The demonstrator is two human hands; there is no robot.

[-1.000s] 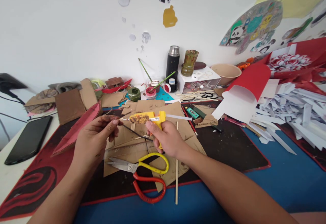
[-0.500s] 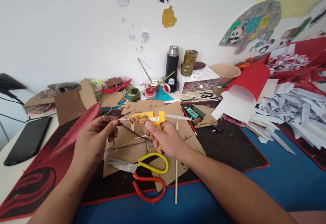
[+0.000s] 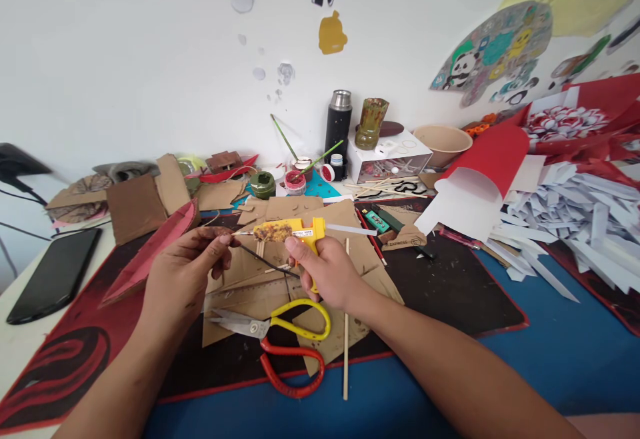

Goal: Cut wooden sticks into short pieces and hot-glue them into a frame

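My right hand (image 3: 333,272) is wrapped around the handle of a yellow glue gun (image 3: 280,230), its body smeared with brown. A translucent glue stick (image 3: 350,230) pokes out of the gun's back end. The nozzle points left and meets the fingertips of my left hand (image 3: 187,266), which are pinched together; what they hold is too small to make out. A dark cord (image 3: 263,260) runs between the two hands, its ends hidden behind them. Below lie scissors (image 3: 257,328) with one yellow and one red handle, blades partly apart, on cardboard pieces (image 3: 240,296).
A wooden stick (image 3: 346,332) lies right of the scissors. Paint jars (image 3: 263,185), a black thermos (image 3: 339,122) and a white box (image 3: 390,152) stand at the back. Left are a phone (image 3: 55,276) and a pink cardboard piece (image 3: 150,252); right, a heap of paper strips (image 3: 575,209).
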